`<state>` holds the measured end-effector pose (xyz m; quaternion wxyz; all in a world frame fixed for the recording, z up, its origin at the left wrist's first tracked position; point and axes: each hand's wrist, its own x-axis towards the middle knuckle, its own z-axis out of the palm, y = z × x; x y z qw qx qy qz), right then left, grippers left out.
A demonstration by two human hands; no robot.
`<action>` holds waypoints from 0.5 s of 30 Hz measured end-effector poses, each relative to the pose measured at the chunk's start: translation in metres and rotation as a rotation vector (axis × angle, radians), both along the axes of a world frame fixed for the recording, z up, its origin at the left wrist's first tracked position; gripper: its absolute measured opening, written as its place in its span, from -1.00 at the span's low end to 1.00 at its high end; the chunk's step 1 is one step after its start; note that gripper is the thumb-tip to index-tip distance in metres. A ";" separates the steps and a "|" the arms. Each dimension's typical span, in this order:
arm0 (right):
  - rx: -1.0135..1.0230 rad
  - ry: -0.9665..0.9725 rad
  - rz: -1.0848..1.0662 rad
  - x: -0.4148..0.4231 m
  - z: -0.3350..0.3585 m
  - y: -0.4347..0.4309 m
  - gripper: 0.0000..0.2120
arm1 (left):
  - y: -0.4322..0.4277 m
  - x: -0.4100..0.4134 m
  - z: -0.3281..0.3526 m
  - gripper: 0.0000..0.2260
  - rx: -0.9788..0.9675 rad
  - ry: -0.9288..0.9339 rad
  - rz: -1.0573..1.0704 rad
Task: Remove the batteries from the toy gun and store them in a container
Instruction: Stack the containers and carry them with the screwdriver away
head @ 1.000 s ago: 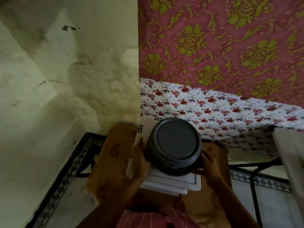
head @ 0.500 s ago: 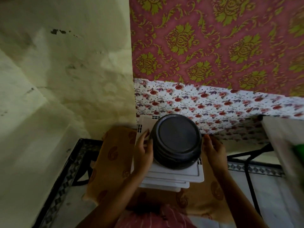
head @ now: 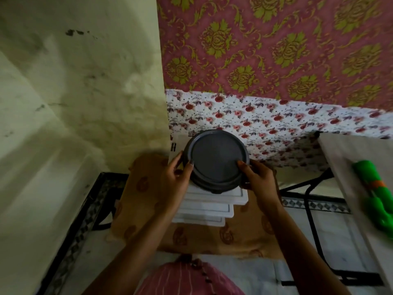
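One bench [head: 340, 167] beyond the right hand [head: 259, 179], three stacked white trays [head: 204, 211] under both hands, one dark lidded container [head: 217, 158] on top, one green toy gun [head: 374, 188] on the bench, left hand [head: 176, 177] and right hand gripping the container's sides

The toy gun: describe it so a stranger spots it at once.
Look to the pale tabletop at the frame's right edge. The toy gun lies on it. It is the only bright green thing, with an orange band, unlike the dark round container.
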<state>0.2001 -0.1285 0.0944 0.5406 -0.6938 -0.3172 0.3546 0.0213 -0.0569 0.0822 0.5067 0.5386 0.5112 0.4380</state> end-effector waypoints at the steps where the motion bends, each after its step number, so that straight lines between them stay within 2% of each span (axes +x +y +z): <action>1: 0.000 -0.002 -0.009 -0.003 0.000 -0.003 -0.76 | -0.004 -0.003 0.001 -0.63 0.005 -0.009 0.011; 4: -0.012 0.026 0.003 -0.014 -0.003 -0.045 -0.75 | -0.051 -0.015 -0.001 -0.68 0.004 -0.032 0.063; 11: -0.089 0.097 -0.005 -0.036 -0.036 -0.124 -0.86 | -0.140 -0.043 -0.037 -0.62 -0.094 -0.001 0.090; 15: -0.150 0.146 0.018 -0.048 -0.057 -0.157 -0.82 | -0.175 -0.053 -0.054 -0.63 -0.117 0.049 0.076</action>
